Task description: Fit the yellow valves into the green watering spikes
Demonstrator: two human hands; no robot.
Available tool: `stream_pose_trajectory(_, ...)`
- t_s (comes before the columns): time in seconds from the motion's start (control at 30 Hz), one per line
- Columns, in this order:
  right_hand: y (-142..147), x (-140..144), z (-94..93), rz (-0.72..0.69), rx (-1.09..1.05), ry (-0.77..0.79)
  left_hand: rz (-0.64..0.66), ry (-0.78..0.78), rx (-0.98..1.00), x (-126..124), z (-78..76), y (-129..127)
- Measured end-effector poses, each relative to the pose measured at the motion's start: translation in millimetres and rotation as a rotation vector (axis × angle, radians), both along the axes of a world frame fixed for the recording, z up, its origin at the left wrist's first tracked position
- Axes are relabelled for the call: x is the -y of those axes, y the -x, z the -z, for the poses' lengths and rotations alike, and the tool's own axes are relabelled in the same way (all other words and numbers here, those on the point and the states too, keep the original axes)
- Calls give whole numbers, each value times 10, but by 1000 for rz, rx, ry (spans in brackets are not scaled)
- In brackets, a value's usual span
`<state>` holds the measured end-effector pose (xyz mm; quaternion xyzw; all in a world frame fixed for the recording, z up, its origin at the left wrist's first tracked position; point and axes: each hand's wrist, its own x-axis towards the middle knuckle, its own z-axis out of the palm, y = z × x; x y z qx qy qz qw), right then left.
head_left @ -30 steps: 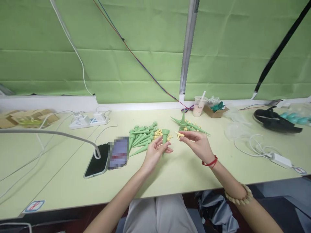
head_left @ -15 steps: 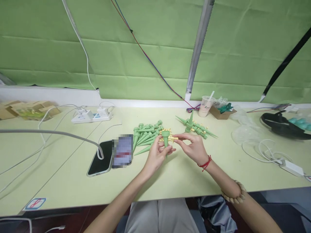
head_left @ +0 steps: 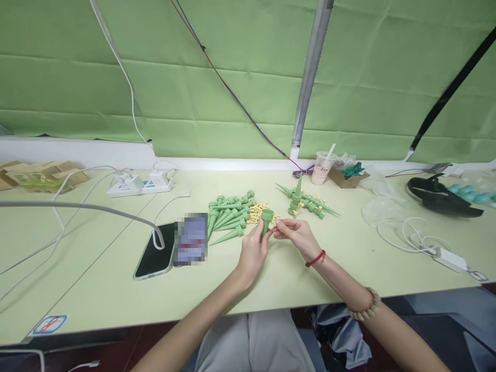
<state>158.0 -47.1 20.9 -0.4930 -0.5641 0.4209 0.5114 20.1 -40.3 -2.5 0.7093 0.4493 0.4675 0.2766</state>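
My left hand (head_left: 253,251) is closed around a green plastic watering spike (head_left: 267,216), its wide open end tilted up. Close against the spike's side, my right hand (head_left: 296,236) has thumb and fingers pinched together; whatever is between the fingertips is too small or hidden to make out. Behind my hands lies a heap of small yellow plastic pieces (head_left: 256,212). To its left is a pile of similar green spikes (head_left: 228,214). Farther right, a group of green spikes with yellow pieces fitted (head_left: 310,201) lies together, one pointing upward.
Two phones, one dark-screened (head_left: 155,250) and one blurred (head_left: 191,240), lie left of the pile. A power strip (head_left: 141,188) with cables stands behind them. At the back are a drink cup (head_left: 322,168) and a small cardboard box (head_left: 349,178); a white adapter (head_left: 449,259) lies right.
The spike in my left hand has tipped so its open end faces me more. My right hand has moved slightly down and left, closer to the spike; the yellow piece at its fingertips no longer shows clearly.
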Motion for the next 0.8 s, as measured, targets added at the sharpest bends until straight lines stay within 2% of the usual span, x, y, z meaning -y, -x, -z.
stream_pose_trajectory(0.13, -75, -101, 92, 31, 502, -374, 102, 208, 136, -135, 50, -3)
stream_pose_trajectory(0.2, -82, -139, 120, 37, 658, -460, 91, 197, 120, -145, 62, -1)
stream_pose_trajectory(0.23, -71, -155, 132, 42, 670, -460, 68, 169, 78, -135, 69, -2)
stream_pose_trajectory(0.3, -25, -181, 152, 18, 559, -362, -2, 83, -32, -101, 89, -10)
stream_pose_trajectory(0.37, 40, -197, 164, -88, 294, -140, -56, -14, -127, -75, 111, -22)
stream_pose_trajectory(0.43, 89, -204, 166, -238, 7, 103, -53, -70, -165, -74, 120, -31)
stream_pose_trajectory(0.5, 89, -204, 158, -342, -100, 220, -30, -59, -186, -99, 98, -28)
stream_pose_trajectory(0.57, 35, -202, 147, -301, 51, 139, -7, 3, -179, -133, 49, -13)
stream_pose_trajectory(0.7, -100, -207, 155, -59, 585, -308, 83, 128, -88, -149, -23, 7)
stream_pose_trajectory(0.77, -103, -210, 183, -68, 661, -398, 96, 148, -101, -115, -6, -7)
stream_pose_trajectory(0.8, -84, -208, 200, -86, 618, -370, 82, 132, -126, -92, 14, -18)
